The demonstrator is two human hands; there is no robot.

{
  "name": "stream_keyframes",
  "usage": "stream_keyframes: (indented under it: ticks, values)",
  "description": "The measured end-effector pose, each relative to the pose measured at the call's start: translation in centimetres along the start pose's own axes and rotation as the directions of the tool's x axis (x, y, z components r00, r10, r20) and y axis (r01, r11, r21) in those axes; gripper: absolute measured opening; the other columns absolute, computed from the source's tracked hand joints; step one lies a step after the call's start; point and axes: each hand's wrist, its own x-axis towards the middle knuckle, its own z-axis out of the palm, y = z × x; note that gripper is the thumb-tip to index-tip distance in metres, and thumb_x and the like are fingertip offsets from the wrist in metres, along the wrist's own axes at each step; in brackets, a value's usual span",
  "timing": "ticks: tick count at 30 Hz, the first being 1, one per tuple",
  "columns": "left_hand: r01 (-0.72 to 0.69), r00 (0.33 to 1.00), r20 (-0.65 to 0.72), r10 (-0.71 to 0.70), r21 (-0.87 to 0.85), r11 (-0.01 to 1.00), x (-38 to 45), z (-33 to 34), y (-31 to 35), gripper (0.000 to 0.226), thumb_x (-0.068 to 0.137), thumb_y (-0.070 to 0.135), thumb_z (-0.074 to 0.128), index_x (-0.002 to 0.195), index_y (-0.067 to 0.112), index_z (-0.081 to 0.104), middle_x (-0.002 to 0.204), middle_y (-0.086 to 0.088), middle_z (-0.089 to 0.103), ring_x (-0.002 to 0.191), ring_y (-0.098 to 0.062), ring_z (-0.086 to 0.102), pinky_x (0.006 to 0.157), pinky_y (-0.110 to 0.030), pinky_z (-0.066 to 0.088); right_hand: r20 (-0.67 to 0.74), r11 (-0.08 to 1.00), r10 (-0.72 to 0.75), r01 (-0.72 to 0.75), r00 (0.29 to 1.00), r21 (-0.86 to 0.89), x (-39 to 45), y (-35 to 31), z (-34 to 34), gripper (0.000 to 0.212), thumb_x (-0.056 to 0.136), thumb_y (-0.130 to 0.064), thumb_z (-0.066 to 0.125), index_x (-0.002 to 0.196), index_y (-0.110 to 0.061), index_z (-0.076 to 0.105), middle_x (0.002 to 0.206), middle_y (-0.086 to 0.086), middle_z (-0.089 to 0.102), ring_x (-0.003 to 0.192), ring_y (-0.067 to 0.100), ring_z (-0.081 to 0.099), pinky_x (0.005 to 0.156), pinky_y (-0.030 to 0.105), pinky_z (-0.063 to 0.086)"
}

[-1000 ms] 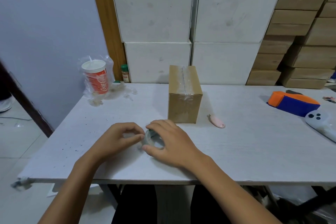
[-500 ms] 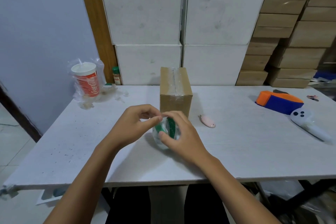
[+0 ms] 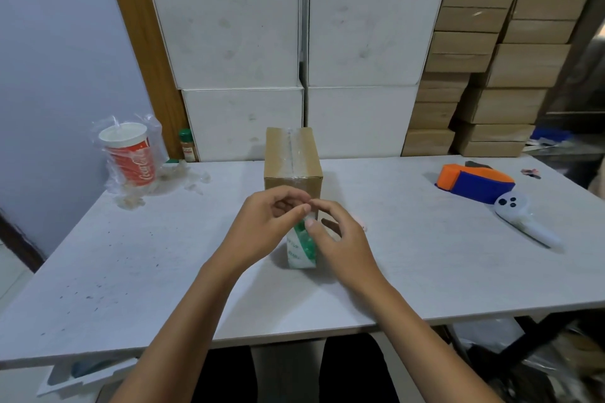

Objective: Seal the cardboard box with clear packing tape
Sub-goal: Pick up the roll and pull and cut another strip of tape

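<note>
A small brown cardboard box (image 3: 293,154) stands on the white table (image 3: 131,255), its top seam covered by a strip of clear tape. In front of it, a roll of clear packing tape (image 3: 300,249) with a green and white core is held upright just above the table. My right hand (image 3: 337,239) grips the roll from the right. My left hand (image 3: 265,229) pinches at the roll's top edge with thumb and fingers. The two hands touch at the fingertips and hide part of the roll and the box's lower front.
A red and white cup (image 3: 129,154) in a plastic bag stands at the back left, a small green-capped bottle (image 3: 187,145) beside it. At the right lie an orange and blue object (image 3: 474,178) and a white controller (image 3: 523,219). White and brown boxes are stacked behind the table.
The tape roll went from lying flat on the table to being held upright and higher. Both hands rose toward the box, and the left fingers came onto the roll's top edge.
</note>
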Motion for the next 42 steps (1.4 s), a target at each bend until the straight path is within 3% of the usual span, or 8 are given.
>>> stream_keyframes:
  ticks: [4,7,12,17,22,26,35,42]
  values:
    - [0.000,0.999,-0.044,-0.003,-0.053,0.999,-0.2,0.0,0.2,0.023,0.098,0.013,0.076,0.118,0.022,0.069,0.091,0.001,0.081,0.086,-0.008,0.077,0.079,-0.016,0.057,-0.086,0.996,0.055,-0.048,0.995,0.082,0.9,-0.6,0.0,0.013,0.105,-0.023,0.067,0.103,-0.025,0.080,0.103,-0.010,0.081,0.102,0.002,0.075,0.086,0.019,0.057]
    - [-0.020,0.998,-0.064,0.015,-0.078,0.997,-0.8,0.0,0.1,0.024,0.100,0.011,0.073,0.111,0.027,0.060,0.094,0.003,0.082,0.090,-0.008,0.078,0.079,-0.013,0.056,-0.099,0.989,0.090,-0.077,0.991,0.130,1.1,-0.9,0.1,0.016,0.106,-0.020,0.066,0.102,-0.012,0.080,0.091,-0.006,0.080,0.085,-0.010,0.073,0.070,0.010,0.054]
    - [-0.057,0.994,-0.089,0.058,0.023,0.998,-1.7,0.1,-0.5,0.025,0.095,0.007,0.078,0.101,0.022,0.059,0.103,0.007,0.081,0.097,-0.008,0.077,0.081,-0.016,0.058,-0.086,0.967,0.174,-0.154,0.981,0.204,1.7,-0.9,0.4,0.021,0.106,-0.029,0.065,0.101,-0.016,0.080,0.102,0.004,0.081,0.096,0.009,0.075,0.071,0.015,0.056]
    - [-0.085,0.985,-0.141,0.101,0.114,0.990,-2.1,0.4,-1.6,0.016,0.096,0.010,0.076,0.102,0.025,0.072,0.098,0.007,0.078,0.088,-0.021,0.070,0.076,-0.040,0.059,-0.082,0.963,0.165,-0.142,0.983,0.227,2.1,-1.6,0.7,0.020,0.104,-0.024,0.068,0.098,-0.010,0.080,0.082,-0.011,0.078,0.073,-0.007,0.072,0.063,0.011,0.054]
    - [-0.143,0.978,-0.127,0.164,0.158,0.977,-2.0,0.2,-1.8,0.030,0.095,0.008,0.077,0.120,0.023,0.078,0.111,0.010,0.076,0.100,-0.016,0.072,0.076,-0.031,0.059,-0.065,0.954,0.202,-0.181,0.977,0.238,2.7,-2.0,0.8,0.020,0.101,-0.022,0.071,0.088,-0.013,0.083,0.078,-0.009,0.080,0.075,0.000,0.072,0.069,0.017,0.056]
    - [-0.137,0.977,-0.134,0.163,0.185,0.973,-1.8,0.1,-1.7,0.037,0.094,0.011,0.079,0.129,0.022,0.076,0.112,0.008,0.077,0.098,-0.012,0.070,0.078,-0.025,0.060,-0.012,0.928,0.253,-0.239,0.967,0.288,2.9,-2.3,0.8,0.021,0.101,-0.018,0.069,0.087,-0.009,0.082,0.089,0.012,0.083,0.079,0.012,0.076,0.075,0.031,0.059]
    - [-0.193,0.965,-0.133,0.226,0.225,0.955,-1.6,0.4,-1.7,0.022,0.094,0.008,0.080,0.112,0.019,0.082,0.097,0.005,0.077,0.085,-0.006,0.069,0.072,-0.017,0.057,-0.012,0.946,0.210,-0.200,0.978,0.256,2.7,-1.9,0.1,0.021,0.101,-0.016,0.068,0.093,-0.003,0.083,0.093,0.015,0.081,0.075,0.003,0.074,0.068,0.017,0.058]
    - [-0.196,0.961,-0.149,0.233,0.226,0.954,-1.6,0.8,-1.9,0.018,0.093,0.005,0.080,0.106,0.017,0.082,0.095,0.008,0.076,0.085,-0.004,0.067,0.070,-0.021,0.058,-0.041,0.946,0.186,-0.168,0.982,0.276,2.6,-1.4,-0.6,0.006,0.099,-0.017,0.073,0.101,-0.012,0.075,0.095,0.007,0.082,0.098,0.025,0.080,0.092,0.042,0.061]
